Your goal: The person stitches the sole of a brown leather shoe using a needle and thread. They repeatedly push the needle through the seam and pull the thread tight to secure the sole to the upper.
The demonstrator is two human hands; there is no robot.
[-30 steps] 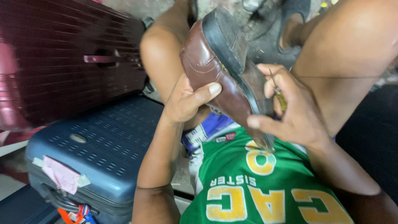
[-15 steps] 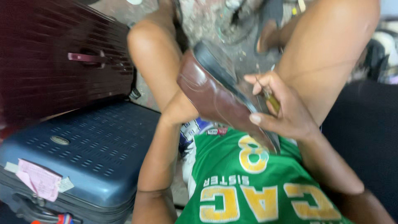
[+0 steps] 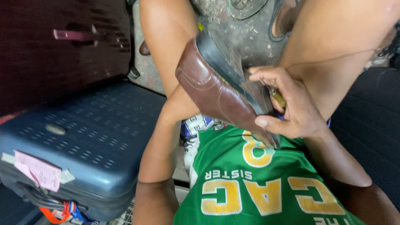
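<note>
A brown leather shoe with a dark sole is held tilted between my knees, sole facing up and right. My left hand is under and behind the shoe, and only the wrist shows. My right hand sits at the heel end, its thumb pressed on the brown upper and its fingers curled around a small tool with a yellowish handle that rests against the sole. The tool's tip is hidden. A green shirt with yellow print fills the bottom of the view.
A blue hard suitcase with a pink tag lies at the left. A dark red suitcase stands behind it. My bare legs frame a dirty concrete floor. A dark seat is at the right.
The shoe has tipped lower and further right. My left thumb, earlier on the brown upper, has slipped behind the shoe. My right hand has stayed at the heel with the tool.
</note>
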